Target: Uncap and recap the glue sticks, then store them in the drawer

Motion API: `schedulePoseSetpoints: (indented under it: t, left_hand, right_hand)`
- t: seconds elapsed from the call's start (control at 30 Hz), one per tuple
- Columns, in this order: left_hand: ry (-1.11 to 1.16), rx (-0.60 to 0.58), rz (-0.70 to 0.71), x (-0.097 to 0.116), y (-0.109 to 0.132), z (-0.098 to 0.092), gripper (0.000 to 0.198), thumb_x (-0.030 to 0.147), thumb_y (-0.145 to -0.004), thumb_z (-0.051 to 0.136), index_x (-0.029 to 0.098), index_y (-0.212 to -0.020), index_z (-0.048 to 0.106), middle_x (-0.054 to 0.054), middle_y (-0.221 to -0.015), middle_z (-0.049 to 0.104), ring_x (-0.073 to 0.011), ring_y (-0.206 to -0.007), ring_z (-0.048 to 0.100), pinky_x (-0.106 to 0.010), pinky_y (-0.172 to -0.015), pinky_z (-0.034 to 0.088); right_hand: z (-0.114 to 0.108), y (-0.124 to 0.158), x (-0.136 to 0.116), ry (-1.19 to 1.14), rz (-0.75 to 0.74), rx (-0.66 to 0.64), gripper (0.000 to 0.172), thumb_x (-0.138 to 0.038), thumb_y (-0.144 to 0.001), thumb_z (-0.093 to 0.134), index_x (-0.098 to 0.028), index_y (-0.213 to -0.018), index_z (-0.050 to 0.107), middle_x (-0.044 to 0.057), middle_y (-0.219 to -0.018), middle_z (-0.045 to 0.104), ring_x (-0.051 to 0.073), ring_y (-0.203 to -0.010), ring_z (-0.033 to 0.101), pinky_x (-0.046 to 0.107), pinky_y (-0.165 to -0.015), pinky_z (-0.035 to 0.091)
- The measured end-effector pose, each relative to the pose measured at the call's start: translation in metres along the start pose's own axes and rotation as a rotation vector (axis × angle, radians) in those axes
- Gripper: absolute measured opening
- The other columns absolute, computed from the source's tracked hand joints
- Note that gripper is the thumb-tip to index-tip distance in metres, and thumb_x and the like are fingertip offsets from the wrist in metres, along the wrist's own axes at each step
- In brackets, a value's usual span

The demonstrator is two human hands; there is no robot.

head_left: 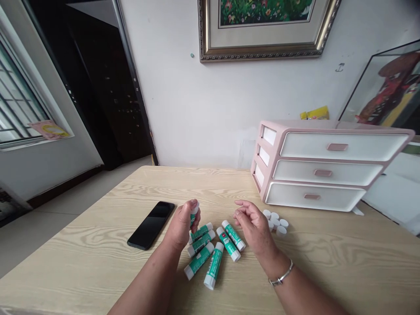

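My left hand [182, 223] is wrapped around a green-and-white glue stick [193, 214], held upright with its white top showing by the thumb. Several similar glue sticks lie loose on the table between my hands, among them one glue stick [214, 266] at the front and another glue stick [233, 235] beside my right hand. My right hand [252, 225] hovers over the table with fingers loosely bent and apart, nothing visible in them. Just beyond its knuckles sits a cluster of small round white caps [274, 222], partly hidden by the hand.
A black phone [151, 225] lies left of my left hand on the wooden table [98, 258]. At the back right stands a pink-and-white drawer unit [323, 170], with a yellow packet [315, 113] behind its top. A framed picture [267, 43] hangs on the wall.
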State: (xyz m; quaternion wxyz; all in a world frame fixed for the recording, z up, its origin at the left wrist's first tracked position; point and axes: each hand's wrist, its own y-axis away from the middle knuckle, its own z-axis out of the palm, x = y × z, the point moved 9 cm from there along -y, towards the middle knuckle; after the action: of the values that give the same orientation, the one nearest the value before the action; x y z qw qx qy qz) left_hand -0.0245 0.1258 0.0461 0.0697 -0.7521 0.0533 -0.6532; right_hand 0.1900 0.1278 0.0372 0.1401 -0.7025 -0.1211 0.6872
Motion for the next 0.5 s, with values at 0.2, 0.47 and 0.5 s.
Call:
schedulePoseSetpoints:
  t: [0.2, 0.47, 0.5]
  left_hand:
    - [-0.008, 0.021, -0.014, 0.002, 0.002, -0.002, 0.05, 0.053, -0.091, 0.03, 0.024, -0.051, 0.039, 0.003, -0.042, 0.039, -0.0123, -0.043, 0.039, -0.028, -0.051, 0.037]
    - [-0.84, 0.206, -0.23, -0.003, -0.007, -0.053, 0.06, 0.072, -0.087, 0.03, 0.021, -0.074, 0.058, -0.011, -0.072, 0.068, -0.0296, -0.074, 0.065, -0.033, -0.063, 0.042]
    - [-0.954, 0.203, -0.261, -0.006, -0.008, -0.057, 0.059, 0.071, -0.088, 0.03, 0.021, -0.081, 0.061, -0.014, -0.081, 0.071, -0.0327, -0.081, 0.067, -0.035, -0.066, 0.043]
  right_hand:
    - [-0.001, -0.003, 0.006, 0.023, 0.013, 0.006, 0.03, -0.04, -0.089, 0.06, -0.019, -0.109, 0.063, 0.001, -0.075, 0.064, 0.015, -0.065, 0.061, 0.027, -0.062, 0.052]
    - [-0.015, -0.012, 0.013, 0.069, 0.025, 0.079, 0.033, -0.047, -0.087, 0.061, -0.017, -0.103, 0.066, 0.001, -0.071, 0.064, 0.016, -0.063, 0.06, 0.026, -0.059, 0.05]
    - [-0.016, -0.013, 0.014, 0.077, 0.032, 0.078, 0.034, -0.046, -0.087, 0.06, -0.017, -0.103, 0.066, 0.002, -0.072, 0.063, 0.016, -0.063, 0.06, 0.026, -0.058, 0.049]
